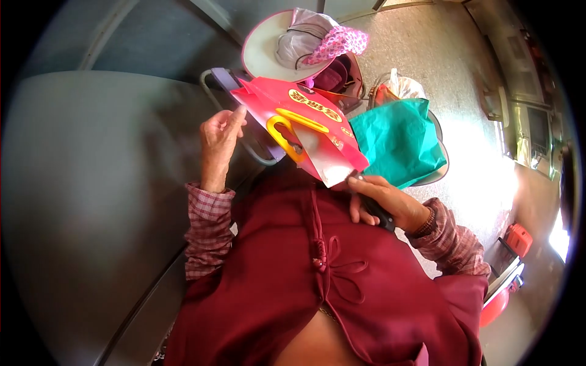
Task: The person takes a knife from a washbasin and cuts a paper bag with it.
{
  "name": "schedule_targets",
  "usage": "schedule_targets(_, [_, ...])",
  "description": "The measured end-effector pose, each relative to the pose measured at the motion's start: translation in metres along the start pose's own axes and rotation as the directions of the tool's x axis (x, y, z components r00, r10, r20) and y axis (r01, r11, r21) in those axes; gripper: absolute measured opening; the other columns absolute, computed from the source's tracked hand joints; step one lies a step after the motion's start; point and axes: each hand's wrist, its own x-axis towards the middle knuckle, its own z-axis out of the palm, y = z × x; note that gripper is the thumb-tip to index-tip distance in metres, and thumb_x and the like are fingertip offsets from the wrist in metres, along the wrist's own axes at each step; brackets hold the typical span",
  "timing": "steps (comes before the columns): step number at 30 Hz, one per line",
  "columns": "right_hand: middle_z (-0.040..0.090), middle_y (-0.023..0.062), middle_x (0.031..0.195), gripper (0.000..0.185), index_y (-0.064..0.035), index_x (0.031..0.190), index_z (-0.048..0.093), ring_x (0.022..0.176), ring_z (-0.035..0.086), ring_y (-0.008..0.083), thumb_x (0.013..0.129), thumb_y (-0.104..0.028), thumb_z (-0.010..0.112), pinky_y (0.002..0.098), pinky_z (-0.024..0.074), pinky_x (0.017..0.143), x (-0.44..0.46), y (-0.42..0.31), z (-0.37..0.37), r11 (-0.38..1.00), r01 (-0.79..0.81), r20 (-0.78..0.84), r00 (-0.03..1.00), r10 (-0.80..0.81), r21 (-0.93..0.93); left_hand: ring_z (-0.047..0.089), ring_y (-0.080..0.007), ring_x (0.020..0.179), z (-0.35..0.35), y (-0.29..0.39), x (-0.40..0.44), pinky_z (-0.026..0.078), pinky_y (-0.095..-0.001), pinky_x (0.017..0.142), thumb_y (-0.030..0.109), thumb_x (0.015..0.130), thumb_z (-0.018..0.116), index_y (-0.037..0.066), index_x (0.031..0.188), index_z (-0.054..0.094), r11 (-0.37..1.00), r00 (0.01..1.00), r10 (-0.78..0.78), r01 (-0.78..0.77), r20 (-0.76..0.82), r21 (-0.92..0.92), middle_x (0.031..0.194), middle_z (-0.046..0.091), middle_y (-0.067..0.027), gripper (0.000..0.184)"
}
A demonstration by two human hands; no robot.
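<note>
A red paper carrier box [311,116] with yellow lettering and a yellow plastic handle [284,140] lies tilted in front of my lap. My left hand [221,141] is raised just left of it, fingers partly bent and apart, with nothing visible in them. My right hand [390,198] is closed around a black handle [381,215] at the near right corner of the box. The rest of that tool is hidden, so its kind cannot be made out. A green cloth bag [400,143] is right beside the box.
A wide-brimmed hat [261,49] with a pink patterned cloth [342,44] rests beyond the box. Under the box shows a purple stool [226,79] with a metal frame. A plastic bag [406,85] sits behind the green bag. A red-orange object [519,240] stands at right.
</note>
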Motion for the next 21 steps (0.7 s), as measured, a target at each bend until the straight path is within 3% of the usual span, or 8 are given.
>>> schedule_targets(1, [0.063, 0.0092, 0.072, 0.039, 0.0019, 0.111, 0.056, 0.05, 0.051, 0.0079, 0.101, -0.034, 0.044, 0.0212, 0.0428, 0.047, -0.005, -0.001, -0.001, 0.999, -0.033, -0.008, 0.999, 0.033, -0.003, 0.04, -0.004, 0.052, -0.001, -0.002, 0.001, 0.03, -0.0221, 0.047, 0.043, 0.086, 0.07, 0.003, 0.072, 0.062, 0.992, 0.993, -0.117, 0.118, 0.014, -0.055, 0.06, 0.049, 0.002, 0.044])
schedule_targets(5, [0.064, 0.0083, 0.071, 0.032, -0.0005, 0.1, 0.055, 0.051, 0.053, 0.0093, 0.099, -0.032, 0.051, 0.0221, 0.044, 0.046, -0.022, -0.012, -0.001, 0.982, -0.12, -0.042, 0.992, 0.115, -0.146, 0.038, -0.0044, 0.051, 0.02, 0.002, 0.011, 0.028, -0.0224, 0.046, 0.051, 0.082, 0.071, 0.006, 0.075, 0.064, 0.958, 0.968, -0.251, 0.251, 0.02, -0.136, 0.06, 0.048, 0.0033, 0.045])
schedule_targets(8, [0.063, 0.006, 0.07, 0.025, -0.0009, 0.096, 0.056, 0.052, 0.056, 0.0091, 0.094, -0.025, 0.059, 0.0222, 0.045, 0.046, -0.035, -0.033, 0.005, 0.955, -0.101, -0.082, 0.993, 0.082, -0.277, 0.04, -0.0048, 0.052, 0.036, -0.004, 0.024, 0.03, -0.0224, 0.047, 0.051, 0.082, 0.071, 0.008, 0.078, 0.065, 0.973, 0.976, -0.216, 0.217, 0.028, -0.083, 0.064, 0.052, 0.0038, 0.044])
schedule_targets(9, [0.063, 0.0055, 0.069, 0.023, -0.0006, 0.096, 0.056, 0.053, 0.056, 0.0089, 0.094, -0.023, 0.06, 0.0221, 0.0451, 0.047, -0.038, -0.039, 0.006, 0.946, -0.067, -0.076, 0.996, 0.045, -0.317, 0.047, -0.0049, 0.055, 0.039, -0.001, 0.024, 0.034, -0.0219, 0.049, 0.038, 0.083, 0.071, 0.007, 0.082, 0.066, 0.964, 0.971, -0.234, 0.238, 0.05, -0.121, 0.068, 0.058, 0.0029, 0.031])
schedule_targets(11, [0.063, 0.0047, 0.07, 0.019, 0.0005, 0.1, 0.057, 0.055, 0.058, 0.0086, 0.091, -0.015, 0.064, 0.0218, 0.0455, 0.047, -0.044, -0.051, 0.01, 0.946, 0.003, -0.12, 0.992, -0.044, -0.323, 0.049, -0.0068, 0.055, 0.035, -0.014, 0.024, 0.037, -0.0226, 0.05, 0.029, 0.083, 0.068, 0.007, 0.084, 0.066, 0.942, 0.976, -0.196, 0.214, 0.092, -0.258, 0.069, 0.06, 0.0016, 0.022])
schedule_targets(13, [0.064, 0.0057, 0.071, 0.023, 0.0017, 0.106, 0.056, 0.056, 0.06, 0.0094, 0.09, -0.014, 0.064, 0.0223, 0.0461, 0.047, -0.044, -0.055, 0.005, 0.914, 0.187, -0.216, 0.936, -0.276, -0.361, 0.054, -0.0098, 0.058, 0.028, -0.016, 0.017, 0.042, -0.0244, 0.054, 0.013, 0.081, 0.062, 0.005, 0.085, 0.064, 0.922, 0.985, -0.106, 0.149, 0.135, -0.357, 0.072, 0.062, -0.0016, 0.01])
schedule_targets(16, [0.064, 0.007, 0.074, 0.024, 0.0019, 0.105, 0.055, 0.056, 0.058, 0.0094, 0.089, -0.013, 0.065, 0.0218, 0.0466, 0.051, -0.029, -0.051, -0.009, 0.853, 0.334, -0.393, 0.778, -0.49, -0.402, 0.055, -0.0119, 0.059, 0.011, -0.049, 0.012, 0.043, -0.0249, 0.055, 0.01, 0.082, 0.061, 0.003, 0.084, 0.063, 0.877, 0.95, -0.243, 0.301, 0.196, -0.375, 0.072, 0.063, -0.0036, 0.008])
schedule_targets(21, [0.063, 0.0048, 0.073, 0.028, 0.0013, 0.106, 0.057, 0.054, 0.054, 0.0074, 0.091, -0.022, 0.063, 0.0217, 0.0444, 0.051, 0.006, -0.033, -0.012, 0.845, 0.411, -0.39, 0.756, -0.526, -0.343, 0.056, -0.0112, 0.056, 0.012, -0.057, 0.005, 0.045, -0.0231, 0.055, 0.009, 0.08, 0.064, 0.002, 0.084, 0.066, 0.826, 0.956, -0.239, 0.293, 0.171, -0.481, 0.074, 0.066, -0.0041, 0.008])
